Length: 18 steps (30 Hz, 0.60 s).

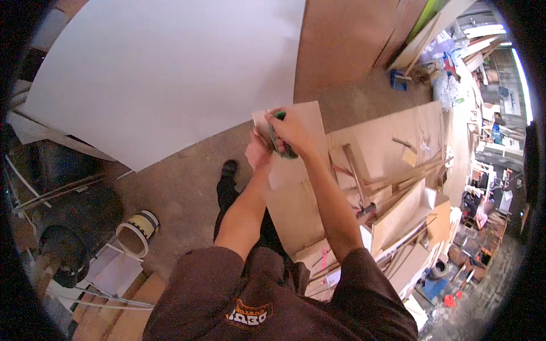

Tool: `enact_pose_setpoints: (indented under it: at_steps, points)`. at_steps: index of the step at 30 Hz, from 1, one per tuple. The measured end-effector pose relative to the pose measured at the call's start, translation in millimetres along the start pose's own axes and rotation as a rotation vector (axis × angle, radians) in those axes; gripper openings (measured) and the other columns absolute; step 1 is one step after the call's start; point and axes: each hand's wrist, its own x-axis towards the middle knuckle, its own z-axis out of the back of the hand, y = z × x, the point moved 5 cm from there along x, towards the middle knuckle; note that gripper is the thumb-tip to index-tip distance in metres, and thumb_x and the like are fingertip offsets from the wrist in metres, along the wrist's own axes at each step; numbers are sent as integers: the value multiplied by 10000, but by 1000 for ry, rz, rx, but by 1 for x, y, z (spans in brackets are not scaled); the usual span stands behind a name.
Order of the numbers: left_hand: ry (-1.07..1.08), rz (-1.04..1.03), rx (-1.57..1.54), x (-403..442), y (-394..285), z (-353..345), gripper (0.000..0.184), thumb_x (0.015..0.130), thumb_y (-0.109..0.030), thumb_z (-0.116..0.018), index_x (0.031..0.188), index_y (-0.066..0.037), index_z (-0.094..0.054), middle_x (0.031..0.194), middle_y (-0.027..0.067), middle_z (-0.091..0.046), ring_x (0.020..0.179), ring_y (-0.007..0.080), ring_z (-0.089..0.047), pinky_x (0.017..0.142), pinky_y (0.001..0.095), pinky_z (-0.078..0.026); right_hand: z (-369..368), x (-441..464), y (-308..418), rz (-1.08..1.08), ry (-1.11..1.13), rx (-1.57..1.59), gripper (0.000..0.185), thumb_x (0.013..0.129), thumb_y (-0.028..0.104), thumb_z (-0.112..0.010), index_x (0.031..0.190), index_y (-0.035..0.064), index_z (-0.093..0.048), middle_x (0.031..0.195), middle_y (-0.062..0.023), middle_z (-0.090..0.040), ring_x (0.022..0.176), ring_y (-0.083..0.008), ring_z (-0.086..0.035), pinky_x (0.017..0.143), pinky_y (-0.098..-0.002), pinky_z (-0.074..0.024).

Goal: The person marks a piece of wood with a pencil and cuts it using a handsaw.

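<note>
My right hand [294, 132] is closed around a green, rounded object [290, 152], whose exact kind I cannot make out; it resembles a roll of tape. Just to its left, my left hand [259, 150] grips the left edge of a pale wooden board [310, 116]. The green object lies against or just over the board's face, close to that edge. My fingers hide part of both things.
A large white sheet [170, 74] spreads across the upper left. Below right lie plywood panels [369, 136], a hammer [364, 206] and stacked wood offcuts. A bucket [133, 236] stands on the floor at left. A blue dustpan [398, 80] is farther back.
</note>
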Motion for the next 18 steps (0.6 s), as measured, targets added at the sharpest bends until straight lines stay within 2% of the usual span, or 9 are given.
enact_pose_setpoints:
  at_steps: [3, 6, 8, 9, 11, 13, 16, 18]
  points:
    - [91, 54, 6, -11, 1, -1, 435, 1007, -469, -242, 1190, -135, -451, 797, 240, -653, 779, 465, -622, 679, 575, -474, -4, -9, 1, -48, -61, 62, 287, 954, 259, -571, 1129, 38, -515, 568, -6, -418, 380, -111, -406, 331, -272, -313]
    - [162, 120, 58, -4, -2, -3, 401, 997, -456, -292, 1193, -142, -445, 800, 234, -652, 789, 465, -621, 693, 568, -474, 8, -24, 4, -11, -86, 109, 317, 949, 274, -581, 1145, 35, -510, 573, -6, -423, 385, -102, -404, 334, -264, -311]
    - [95, 52, -185, -8, -10, 7, 392, 998, -454, -291, 1199, -156, -446, 814, 234, -650, 805, 468, -618, 706, 567, -472, 18, -30, 9, 23, -84, 88, 336, 946, 285, -588, 1159, 38, -506, 579, -4, -426, 390, -94, -400, 336, -259, -307]
    - [106, 44, -184, -8, -5, 3, 392, 998, -454, -291, 1199, -156, -446, 814, 234, -650, 805, 468, -618, 706, 567, -472, 23, -43, 20, 13, -56, 94, 356, 944, 297, -594, 1175, 44, -499, 583, 3, -421, 395, -85, -389, 337, -255, -302]
    - [202, 198, -214, -5, 14, -16, 395, 991, -461, -307, 1206, -161, -448, 823, 238, -650, 816, 471, -618, 713, 565, -470, 40, -80, 55, 0, -54, 101, 376, 942, 310, -599, 1191, 50, -492, 587, 10, -417, 400, -75, -378, 337, -252, -297]
    - [199, 215, -188, -9, 15, -16, 390, 986, -458, -332, 1206, -161, -455, 828, 239, -649, 823, 471, -617, 712, 567, -470, 48, -116, 91, -86, 96, 50, 379, 944, 324, -596, 1204, 71, -483, 593, 23, -400, 420, -65, -368, 344, -247, -293]
    - [191, 264, -146, -4, 8, -9, 335, 959, -397, -437, 1191, -159, -475, 818, 239, -646, 808, 473, -619, 695, 575, -473, 51, -117, 77, -62, 32, 63, 371, 945, 330, -593, 1201, 84, -484, 590, 30, -387, 418, -65, -363, 348, -243, -292]
    - [177, 208, -52, -2, 5, -5, 319, 969, -397, -417, 1175, -168, -496, 813, 245, -643, 785, 477, -618, 684, 576, -476, 43, -86, 43, -52, 38, 98, 370, 944, 333, -595, 1198, 88, -485, 590, 31, -387, 418, -66, -363, 348, -244, -293]
